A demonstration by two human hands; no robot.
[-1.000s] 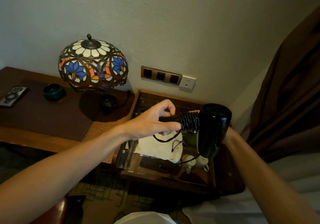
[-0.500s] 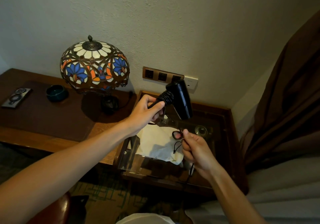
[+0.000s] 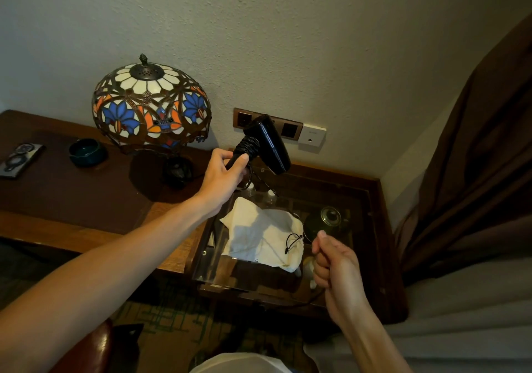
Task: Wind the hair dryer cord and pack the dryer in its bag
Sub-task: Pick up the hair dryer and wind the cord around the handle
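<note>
Far left of the frame there's a dark wooden tabletop (image 3: 72, 199) with a small flat tray thing (image 3: 20, 156) near the edge and a dark green bowl (image 3: 87, 152) a bit to its right. Next over is a stained-glass lamp (image 3: 151, 107), blue flowers and orange bits on a white dome, standing on that same tabletop against the wall.

Moving toward the middle, the left hand (image 3: 223, 175) is raised and wrapped around the handle of the black hair dryer (image 3: 269, 145), so the dryer sits up in the air in front of the brown wall socket plate (image 3: 267, 124), barrel tilted down to the right. The cord (image 3: 247, 145) is wound in tight loops round the handle just above the fingers, and a loose stretch hangs down from there toward the glass.

Below that, lower centre, is a glass-topped side table (image 3: 371, 199), and the white drawstring bag (image 3: 259, 234) lies crumpled flat on the glass, black string at its right end.

Right of the bag, the right hand (image 3: 335, 260) is clenched into a loose fist; it seems to pinch the thin cord, but I can't tell for sure. Brown curtain (image 3: 475, 171) fills the far right.
</note>
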